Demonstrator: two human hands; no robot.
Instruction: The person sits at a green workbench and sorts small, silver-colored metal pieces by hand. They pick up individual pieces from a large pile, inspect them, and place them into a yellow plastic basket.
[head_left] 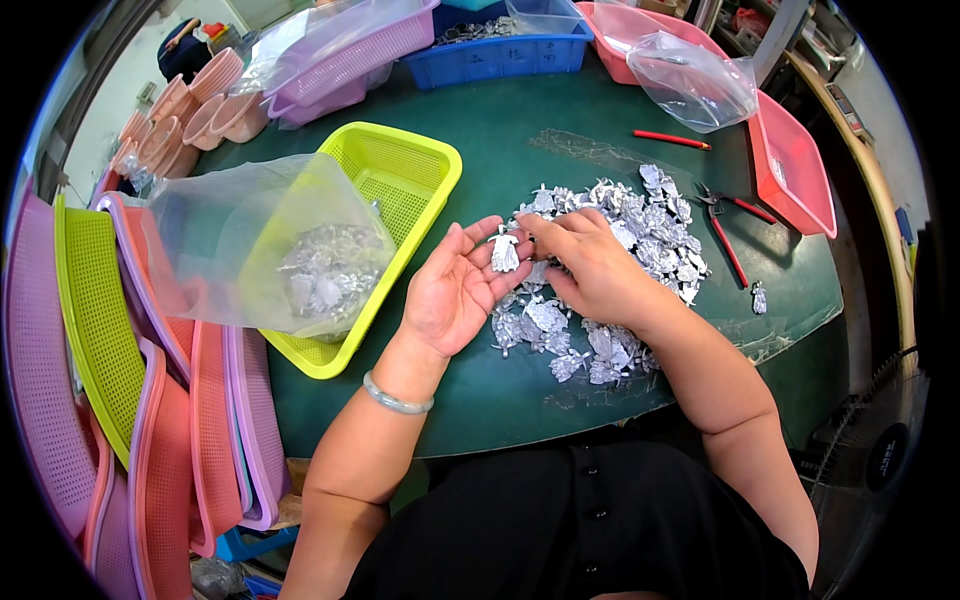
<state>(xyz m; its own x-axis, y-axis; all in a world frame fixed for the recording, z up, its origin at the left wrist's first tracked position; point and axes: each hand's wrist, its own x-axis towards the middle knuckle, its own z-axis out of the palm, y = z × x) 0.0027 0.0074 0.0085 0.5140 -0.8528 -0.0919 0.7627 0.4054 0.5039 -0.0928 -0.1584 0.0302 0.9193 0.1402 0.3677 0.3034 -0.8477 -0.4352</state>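
Silver metal piece rests on the open left hand, fingers spread flat. Right hand pinches its edge over the pile of silver pieces on the green table.

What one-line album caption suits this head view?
Two hands sort small silver parts beside a yellow basket.

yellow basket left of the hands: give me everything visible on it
The yellow basket is a rectangular plastic tray with a mesh floor, perforated walls and a solid rolled rim. It sits flat on the green table, turned at an angle, left of the left hand. A clear plastic bag holding silvery metal pieces lies across its near half and hides that part; the far half looks bare. Neither hand touches it.
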